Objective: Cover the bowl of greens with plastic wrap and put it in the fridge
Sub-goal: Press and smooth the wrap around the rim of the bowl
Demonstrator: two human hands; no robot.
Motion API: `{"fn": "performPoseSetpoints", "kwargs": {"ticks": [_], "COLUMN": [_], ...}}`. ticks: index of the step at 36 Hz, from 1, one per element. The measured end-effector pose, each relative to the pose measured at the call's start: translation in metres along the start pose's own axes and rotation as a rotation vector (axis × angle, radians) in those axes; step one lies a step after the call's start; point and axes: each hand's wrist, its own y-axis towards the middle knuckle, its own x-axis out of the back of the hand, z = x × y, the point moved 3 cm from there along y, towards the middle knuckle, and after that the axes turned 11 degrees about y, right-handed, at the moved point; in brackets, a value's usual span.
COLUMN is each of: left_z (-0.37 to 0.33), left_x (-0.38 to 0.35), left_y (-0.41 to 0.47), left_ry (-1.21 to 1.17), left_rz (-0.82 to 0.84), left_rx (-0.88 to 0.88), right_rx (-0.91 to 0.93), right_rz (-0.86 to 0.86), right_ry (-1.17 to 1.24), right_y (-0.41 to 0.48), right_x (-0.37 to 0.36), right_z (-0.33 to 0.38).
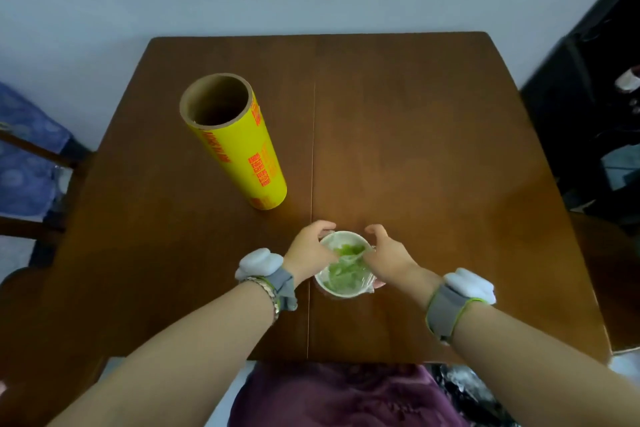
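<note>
head view only, 1 cam. bowl (343, 265) sits upright on the table (433, 149), near the front edge, right by the centre seam, mouth pointing straight up. it's round so no real long axis; greens (341, 270) inside. clear wrap (349, 276) looks stretched over the top already, wrinkled in the middle, some film bunched down the near side.

left hand (308, 250) cups the bowl's left rim, fingers curled round the far-left edge, touching it. that grip is half closed on the bowl w/ the film under it. right hand (388, 253) does the same on the right rim, fingers curled over the far edge, thumb side pressing wrap against the wall. both look like they're smoothing/pressing film down, not lifting, tho i can't tell how hard they squeeze.

roll of wrap (239, 146) stands on end, well apart at the table's left-back; its long axis is vertical, and the wide lens makes it look tilted. hollow core faces the cam.

progress, my guess: covering abt done, sealing the edges is the step in hand. still left: pick bowl up, carry to fridge. no fridge in view.
</note>
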Motion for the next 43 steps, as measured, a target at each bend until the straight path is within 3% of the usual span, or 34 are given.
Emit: {"fn": "performPoseSetpoints", "kwargs": {"ticks": [5,9,13,18,22,28,31,35,43], "left_z": [0.007,0.008,0.011,0.02,0.026,0.024,0.017,0.018,0.019], "left_x": [0.014,0.017,0.014,0.018,0.02,0.021,0.025,0.028,0.035], "left_y": [0.007,0.008,0.005,0.002,0.005,0.01,0.012,0.003,0.005], "left_ry": [0.124,0.146,-0.057,-0.349,-0.513,-0.559,-0.408,-0.087,0.089], "left_rz": [-0.245,-0.242,-0.242,-0.365,-0.467,-0.324,-0.147,-0.023,-0.05], "left_rx": [-0.143,-0.22,-0.172,-0.021,0.108,0.178,0.196,-0.013,-0.14], "right_rx": [0.272,0.48,0.551,0.611,0.484,0.333,0.33,0.316,0.461], "right_rz": [-0.072,-0.095,0.008,-0.015,-0.02,0.015,0.065,0.125,-0.011], "right_ry": [-0.27,-0.508,-0.623,-0.299,-0.015,0.086,0.057,0.082,0.196], "right_y": [-0.005,-0.006,-0.003,-0.003,-0.005,0.002,0.003,0.002,-0.001], "right_x": [-0.006,-0.007,-0.016,-0.013,-0.004,-0.006,-0.009,-0.008,0.0], "right_z": [0.004,0.01,0.013,0.015,0.014,0.011,0.014,0.017,0.024]}}
